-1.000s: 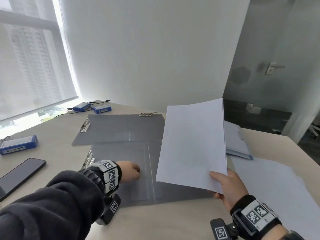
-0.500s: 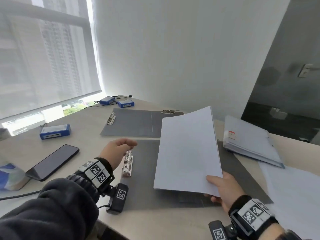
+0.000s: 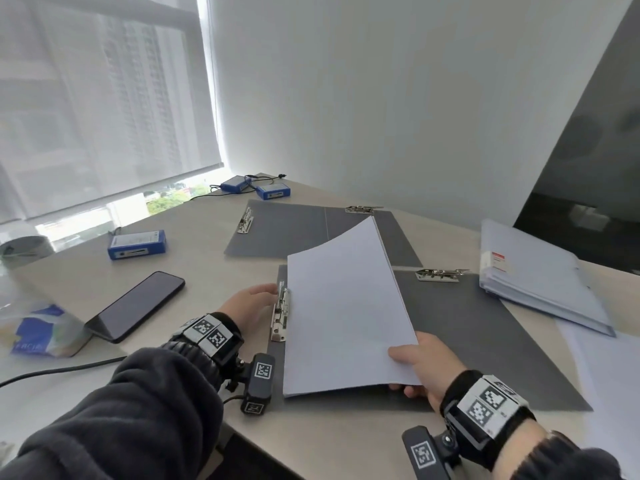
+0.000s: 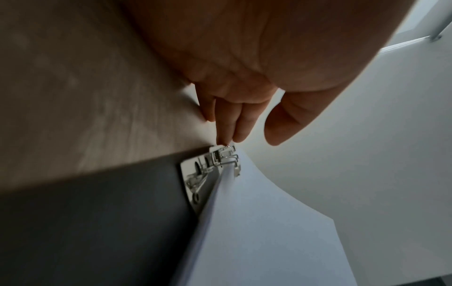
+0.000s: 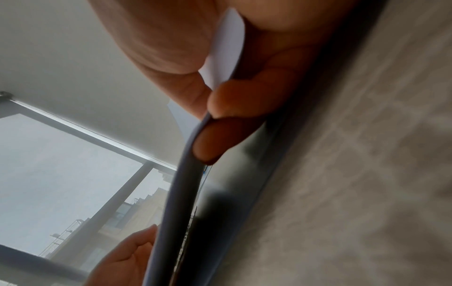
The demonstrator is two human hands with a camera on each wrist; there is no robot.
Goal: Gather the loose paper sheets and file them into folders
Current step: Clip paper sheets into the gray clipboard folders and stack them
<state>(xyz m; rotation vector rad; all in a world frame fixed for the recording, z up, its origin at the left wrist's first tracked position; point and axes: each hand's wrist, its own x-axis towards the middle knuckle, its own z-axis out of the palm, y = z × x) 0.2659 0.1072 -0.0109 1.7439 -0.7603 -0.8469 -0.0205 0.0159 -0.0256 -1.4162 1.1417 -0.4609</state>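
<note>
A: What has changed? 
B: The stack of paper (image 3: pixel 346 317), held up off the table a second ago, now lies low over the near grey folder (image 3: pixel 485 341), its left edge brought in against the metal clip (image 3: pixel 281 313); the right hand (image 3: pixel 420 365) pinches the stack's near right corner, thumb on top, fingers beneath; the left hand (image 3: pixel 247 304) has moved to the clip, fingers straight, tips touching its far end, gripping nothing.
A: So what does that mean?
B: I judge the sheets are about to be clamped.
A: Room?
B: The far corner curls up off the folder; the phone (image 3: pixel 136 304) lies left, apart; the thick binder (image 3: pixel 540 275) sits right, near the folder's edge; a second open folder (image 3: pixel 294 230) lies behind.
</note>
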